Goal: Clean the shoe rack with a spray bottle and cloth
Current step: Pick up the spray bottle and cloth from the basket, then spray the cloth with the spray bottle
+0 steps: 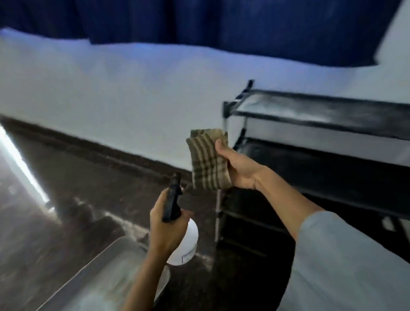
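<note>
Head view, blurred by motion. Left hand curled around the neck of the spray bottle, grip closed tight on it, fingers wrapped at the black trigger head, nozzle pointing up and away; white round body of the bottle hanging below the hand, above the dark floor. Right hand raised a little higher, grip closed on the cloth, thumb pressing on the front face, other fingers hidden behind; cloth folded, olive with pale stripes, held upright just beside the left end of the shoe rack. Hands apart, bottle and cloth not touching. Shoe rack black, with several shelves, standing against the pale wall at the right; top shelf showing a greyish dusty film, lower shelves dark, contents not possible to tell. Metal tray at lower left, under the left forearm, shallow, with pale smears inside. Blue curtain hanging above the wall. Light grey sleeves on both arms.
</note>
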`<control>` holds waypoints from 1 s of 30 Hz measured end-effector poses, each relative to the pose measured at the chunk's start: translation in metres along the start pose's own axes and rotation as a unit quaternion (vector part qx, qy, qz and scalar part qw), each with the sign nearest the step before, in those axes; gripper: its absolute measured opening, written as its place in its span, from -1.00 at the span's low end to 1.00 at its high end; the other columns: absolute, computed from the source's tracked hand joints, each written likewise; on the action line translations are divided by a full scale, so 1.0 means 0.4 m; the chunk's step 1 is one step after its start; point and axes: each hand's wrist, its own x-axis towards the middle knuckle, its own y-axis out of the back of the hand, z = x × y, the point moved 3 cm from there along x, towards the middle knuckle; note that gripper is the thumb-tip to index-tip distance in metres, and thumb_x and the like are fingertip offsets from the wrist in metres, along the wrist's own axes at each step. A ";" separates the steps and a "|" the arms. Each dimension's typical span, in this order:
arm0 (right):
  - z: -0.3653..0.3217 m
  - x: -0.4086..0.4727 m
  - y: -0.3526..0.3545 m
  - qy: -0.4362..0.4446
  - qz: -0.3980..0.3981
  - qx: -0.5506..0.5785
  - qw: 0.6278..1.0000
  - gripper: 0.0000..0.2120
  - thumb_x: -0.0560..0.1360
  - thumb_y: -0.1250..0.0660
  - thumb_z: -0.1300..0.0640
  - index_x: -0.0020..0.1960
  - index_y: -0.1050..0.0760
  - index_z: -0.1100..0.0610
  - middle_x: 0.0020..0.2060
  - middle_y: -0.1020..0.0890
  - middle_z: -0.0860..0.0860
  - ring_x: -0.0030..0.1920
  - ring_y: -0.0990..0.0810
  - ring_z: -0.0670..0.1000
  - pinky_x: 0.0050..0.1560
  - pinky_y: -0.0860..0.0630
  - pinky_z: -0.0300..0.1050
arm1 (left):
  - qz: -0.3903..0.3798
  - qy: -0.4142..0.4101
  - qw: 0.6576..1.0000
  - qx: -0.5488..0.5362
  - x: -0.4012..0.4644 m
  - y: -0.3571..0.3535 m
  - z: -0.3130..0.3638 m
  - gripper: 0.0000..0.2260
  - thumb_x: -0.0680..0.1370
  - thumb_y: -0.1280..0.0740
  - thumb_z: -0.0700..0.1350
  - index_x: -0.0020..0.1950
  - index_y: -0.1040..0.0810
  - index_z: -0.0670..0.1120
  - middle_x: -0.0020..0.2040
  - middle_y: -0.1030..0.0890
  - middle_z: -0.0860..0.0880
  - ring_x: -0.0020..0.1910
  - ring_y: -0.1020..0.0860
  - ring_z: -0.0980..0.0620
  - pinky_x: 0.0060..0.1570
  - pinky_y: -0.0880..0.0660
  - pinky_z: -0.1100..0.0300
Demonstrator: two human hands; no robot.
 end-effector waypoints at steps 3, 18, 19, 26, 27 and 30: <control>-0.099 -0.145 0.085 0.056 0.064 0.037 0.996 -0.50 0.54 -0.14 -0.19 0.28 -0.47 0.15 0.13 -0.62 0.11 0.11 -0.62 0.08 0.18 -0.51 0.06 | -0.063 -0.010 0.996 -0.066 0.006 -0.094 0.166 -0.63 0.35 -0.32 -0.50 -0.01 -0.53 -0.10 -0.27 -0.50 -0.37 -0.34 -0.45 -0.34 -0.36 -0.45 -0.01; -0.219 -0.510 0.346 0.183 0.184 0.084 0.962 -0.48 0.55 -0.12 -0.19 0.36 -0.39 0.12 0.21 -0.57 0.14 0.19 -0.57 0.13 0.09 -0.53 0.06 | -0.245 -0.040 0.964 -0.090 -0.043 -0.448 0.481 -0.86 0.45 -0.32 -0.35 -0.18 -0.46 -0.12 -0.49 -0.41 0.05 -0.54 -0.33 0.03 -0.51 -0.33 0.16; -0.218 -0.514 0.358 0.186 0.186 0.089 0.961 -0.48 0.55 -0.13 -0.19 0.37 -0.38 0.11 0.22 -0.56 0.14 0.21 -0.56 0.13 0.11 -0.52 0.07 | -0.250 -0.035 0.964 -0.081 -0.042 -0.458 0.484 -0.83 0.45 -0.32 -0.34 -0.23 -0.43 -0.09 -0.51 -0.40 0.06 -0.54 -0.32 0.04 -0.51 -0.32 0.14; -0.194 -0.517 0.411 0.199 0.199 0.096 0.955 -0.42 0.47 -0.20 -0.17 0.40 -0.35 0.11 0.24 -0.55 0.14 0.23 -0.54 0.14 0.19 -0.48 0.11 | -0.254 -0.032 0.966 -0.038 -0.036 -0.516 0.494 -0.85 0.42 -0.35 -0.29 -0.29 -0.41 -0.15 -0.45 -0.37 -0.05 -0.50 -0.31 0.03 -0.49 -0.29 0.19; -0.190 -0.516 0.416 0.198 0.204 0.097 0.954 -0.42 0.46 -0.21 -0.17 0.38 -0.37 0.12 0.23 -0.56 0.15 0.23 -0.54 0.14 0.18 -0.48 0.11 | -0.259 -0.023 0.965 -0.040 -0.036 -0.521 0.492 -0.83 0.43 -0.34 -0.30 -0.30 -0.40 -0.14 -0.46 -0.38 -0.04 -0.53 -0.31 0.05 -0.51 -0.30 0.21; -0.183 -0.514 0.426 0.190 0.211 0.107 0.953 -0.44 0.47 -0.19 -0.18 0.34 -0.42 0.14 0.21 -0.57 0.15 0.21 -0.55 0.15 0.13 -0.50 0.09 | -0.294 0.007 0.954 -0.056 -0.030 -0.531 0.488 -0.86 0.47 -0.33 -0.28 -0.25 -0.42 -0.14 -0.45 -0.44 -0.07 -0.59 -0.42 0.02 -0.56 -0.37 0.22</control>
